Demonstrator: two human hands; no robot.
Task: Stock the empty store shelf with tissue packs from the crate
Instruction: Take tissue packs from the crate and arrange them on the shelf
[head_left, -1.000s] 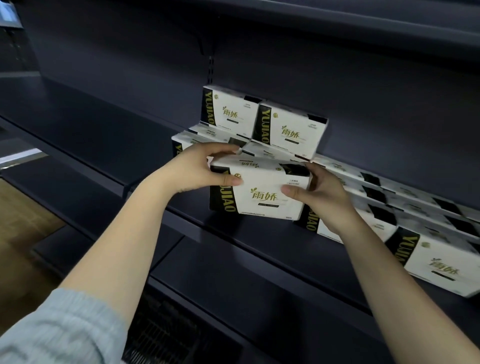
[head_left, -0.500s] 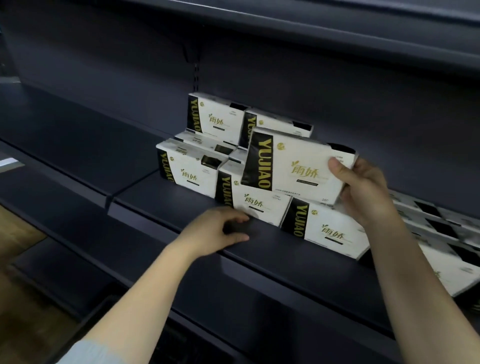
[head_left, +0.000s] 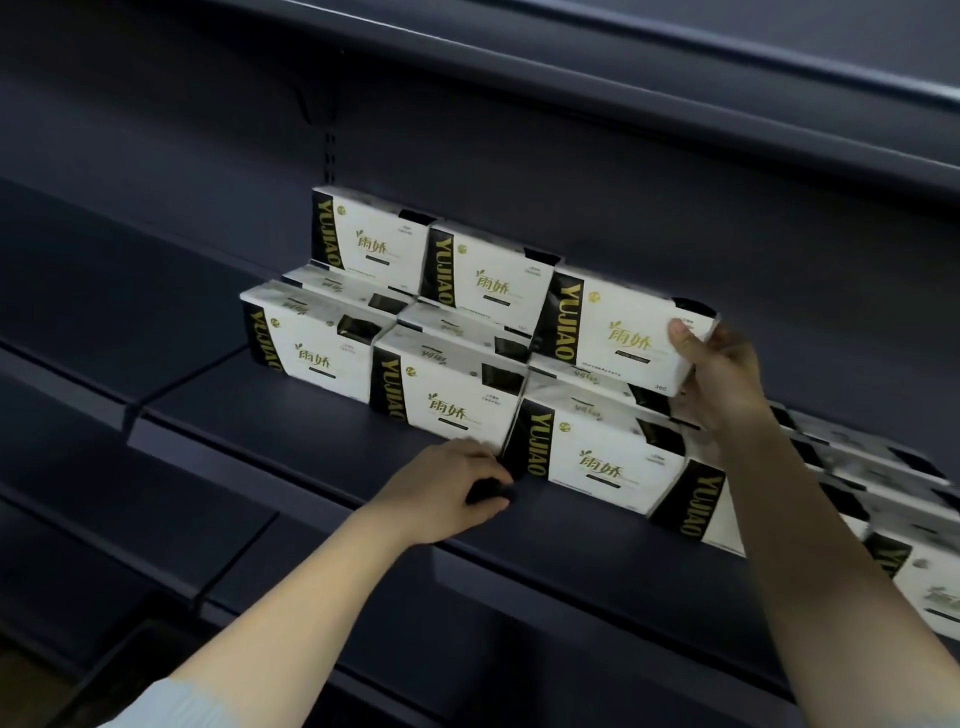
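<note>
White and black tissue packs stand in rows on the dark shelf (head_left: 322, 441). My right hand (head_left: 722, 379) grips the right end of one tissue pack (head_left: 618, 327) and holds it on the upper back row, to the right of two upright packs (head_left: 379, 244). A front row of packs (head_left: 447, 400) runs off to the right. My left hand (head_left: 447, 493) rests on the shelf with loosely curled fingers, just in front of the front row and holding nothing. The crate is not in view.
Another dark shelf (head_left: 675, 88) hangs overhead and the dark back panel (head_left: 156, 130) stands behind. Lower shelves (head_left: 130, 525) step out below. Bare shelf surface stretches to the left of the packs.
My right hand has carried the pack up and back onto the upper row. My left hand let go of it a second ago and now rests on the shelf.
</note>
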